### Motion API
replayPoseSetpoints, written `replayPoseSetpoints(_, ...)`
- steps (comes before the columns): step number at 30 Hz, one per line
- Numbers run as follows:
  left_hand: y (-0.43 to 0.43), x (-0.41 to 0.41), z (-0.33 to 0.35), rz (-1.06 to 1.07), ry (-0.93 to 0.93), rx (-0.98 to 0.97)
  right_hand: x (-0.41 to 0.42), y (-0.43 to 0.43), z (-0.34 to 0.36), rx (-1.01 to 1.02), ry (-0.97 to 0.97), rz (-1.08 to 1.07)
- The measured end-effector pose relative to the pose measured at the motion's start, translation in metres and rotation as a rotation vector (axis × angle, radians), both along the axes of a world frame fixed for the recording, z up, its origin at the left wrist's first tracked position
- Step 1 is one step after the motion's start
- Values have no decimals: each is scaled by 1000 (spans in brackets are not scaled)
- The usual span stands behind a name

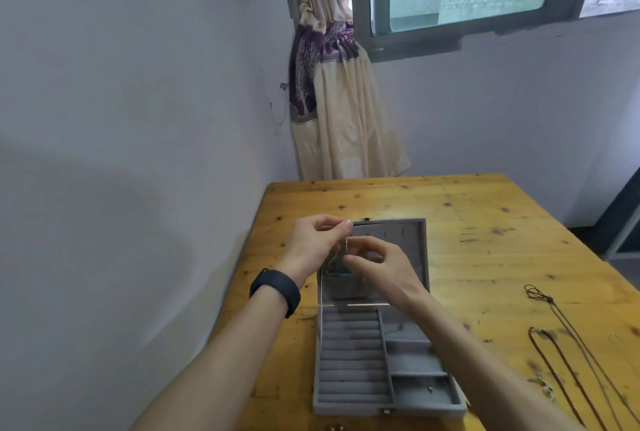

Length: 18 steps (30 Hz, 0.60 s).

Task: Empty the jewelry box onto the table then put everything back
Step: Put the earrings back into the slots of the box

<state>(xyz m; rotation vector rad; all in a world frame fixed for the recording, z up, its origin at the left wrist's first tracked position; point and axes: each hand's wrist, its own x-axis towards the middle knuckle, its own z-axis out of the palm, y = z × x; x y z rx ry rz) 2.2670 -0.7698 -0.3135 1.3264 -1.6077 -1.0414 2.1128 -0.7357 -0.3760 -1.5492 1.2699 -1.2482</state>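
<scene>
A grey velvet jewelry box (349,358) lies open on the wooden table (485,243), its lid (405,233) folded back flat. Both hands are over the lid. My left hand (315,243) pinches the top of a thin silvery chain (341,255) that hangs down toward the lid's pocket. My right hand (377,266) has its fingers curled at the same chain, just below the left fingertips. A teal bit shows at the chain's lower end (341,272). The ring rolls look bare, and a small item (429,389) sits in a side compartment.
Several cord necklaces (554,337) lie on the table to the right of the box. Small metal pieces (336,428) sit at the near edge. The table's left edge runs close to the box. A curtain (332,101) and a window stand behind.
</scene>
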Motion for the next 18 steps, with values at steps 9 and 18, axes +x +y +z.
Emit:
replayPoseSetpoints(9,-7,-2,-11,53,-67,-51,-13,-21,-18,-176,282,-264)
replayPoseSetpoints(18,-1,5,-28,140,-563,-312,1,-19,-33,-145,628,-284)
